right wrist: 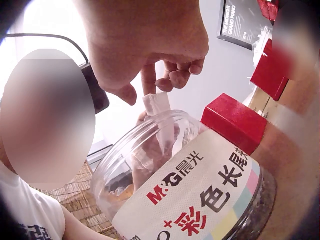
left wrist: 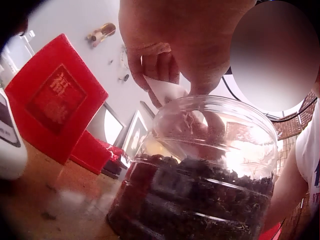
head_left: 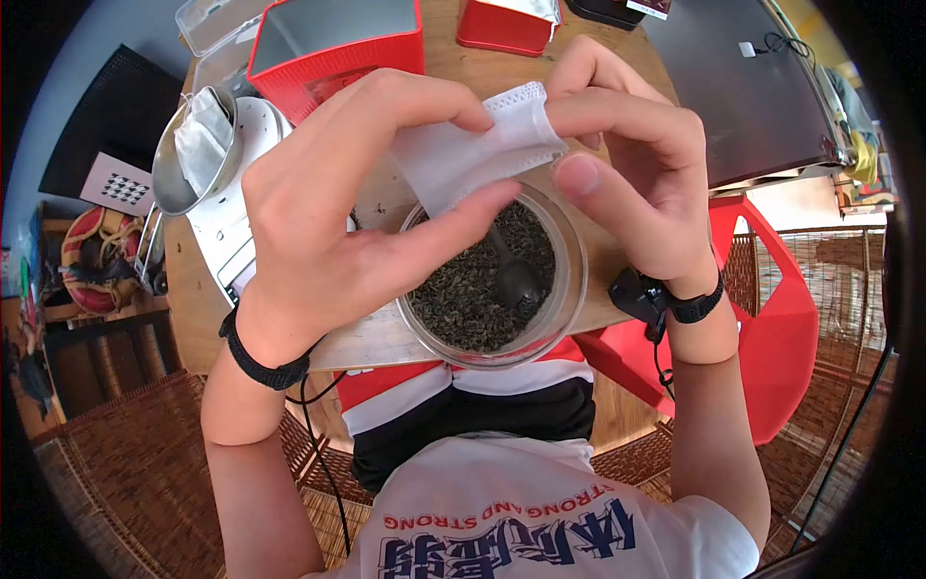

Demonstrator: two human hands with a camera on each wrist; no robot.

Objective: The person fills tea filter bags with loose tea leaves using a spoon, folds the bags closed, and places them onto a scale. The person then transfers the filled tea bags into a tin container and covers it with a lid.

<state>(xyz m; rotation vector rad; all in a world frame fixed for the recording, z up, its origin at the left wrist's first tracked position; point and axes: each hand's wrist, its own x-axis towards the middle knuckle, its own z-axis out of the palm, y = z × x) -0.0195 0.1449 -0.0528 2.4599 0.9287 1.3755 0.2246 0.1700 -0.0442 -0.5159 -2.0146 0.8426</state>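
Observation:
My left hand (head_left: 333, 193) pinches a small white mesh-edged bag (head_left: 458, 159) between thumb and fingers. At the bag's mouth, the index finger of my right hand (head_left: 641, 159) reaches in, with the thumb apart from the bag; in the right wrist view, the other fingers of this hand (right wrist: 150, 45) are loosely bent. Below both hands stands a clear round jar (head_left: 576, 289) of dark dried leaves (head_left: 458, 304), a black scoop (head_left: 519, 285) lying on them. The jar (right wrist: 215, 190) has a printed label in the right wrist view. The bag's inside is hidden.
At the left, a metal bowl (head_left: 166, 179) holding white bags (head_left: 204, 140) stands on a white device (head_left: 214, 227). Behind the hands are a large open red box (head_left: 395, 43) and a smaller red tin (head_left: 502, 27). A red chair (head_left: 786, 338) is at the right.

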